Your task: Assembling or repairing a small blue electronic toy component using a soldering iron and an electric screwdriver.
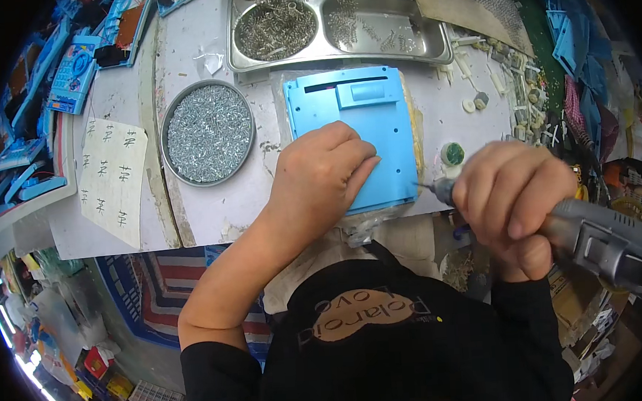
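A light blue plastic casing point(379, 134) lies flat on the table in front of me, with small screw holes, a slot along its far edge and a raised rectangular part. My left hand point(323, 167) rests over its left side, thumb and forefinger pinched close to the surface; whatever they hold, if anything, is too small to make out. My right hand point(512, 192) is wrapped round a grey electric screwdriver point(614, 241). Its bit points left, close to the casing's near right corner; whether it touches cannot be told.
A round dish of small silver screws point(210, 134) stands left of the casing. Beyond it sits a steel compartment tray point(436, 43) holding springs. A handwritten paper point(114, 180) lies farther left, near a bin of blue casings point(23, 193). Small white and grey parts point(524, 100) litter the right side.
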Demonstrator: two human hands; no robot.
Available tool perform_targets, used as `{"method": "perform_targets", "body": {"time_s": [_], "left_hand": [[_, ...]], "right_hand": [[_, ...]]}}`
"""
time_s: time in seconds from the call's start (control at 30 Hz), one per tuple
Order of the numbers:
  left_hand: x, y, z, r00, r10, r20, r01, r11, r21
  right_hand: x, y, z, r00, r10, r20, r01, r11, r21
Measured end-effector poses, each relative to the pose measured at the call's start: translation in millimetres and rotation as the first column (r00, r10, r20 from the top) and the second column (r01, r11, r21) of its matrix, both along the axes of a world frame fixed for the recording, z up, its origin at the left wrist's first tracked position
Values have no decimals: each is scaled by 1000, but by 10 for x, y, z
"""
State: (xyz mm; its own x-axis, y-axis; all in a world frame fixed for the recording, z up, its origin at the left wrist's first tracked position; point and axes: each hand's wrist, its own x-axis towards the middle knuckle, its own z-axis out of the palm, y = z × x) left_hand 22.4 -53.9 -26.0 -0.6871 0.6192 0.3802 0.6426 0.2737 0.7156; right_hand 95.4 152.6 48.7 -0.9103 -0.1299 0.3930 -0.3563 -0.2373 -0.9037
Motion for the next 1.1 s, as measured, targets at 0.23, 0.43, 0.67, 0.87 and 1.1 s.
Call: {"method": "perform_targets", "body": {"time_s": [0.23, 0.43, 0.67, 0.87, 1.1], "left_hand": [[-27, -7, 44, 999, 11, 44, -12, 999, 32], [-74, 8, 33, 997, 31, 70, -35, 998, 54], [-62, 23, 14, 995, 44, 92, -47, 998, 38], [-47, 13, 56, 995, 30, 97, -30, 1000, 0], [-96, 1, 47, 992, 42, 119, -42, 999, -1]], "right_hand": [[-220, -119, -90, 992, 59, -107, -32, 971, 235], [-404, -17, -30, 997, 51, -57, -52, 999, -16], [-537, -67, -86, 997, -74, -16, 76, 972, 224], [-773, 150, -11, 992, 82, -96, -92, 989, -114], [-1249, 138, -249, 998, -13, -54, 18, 996, 93]]}}
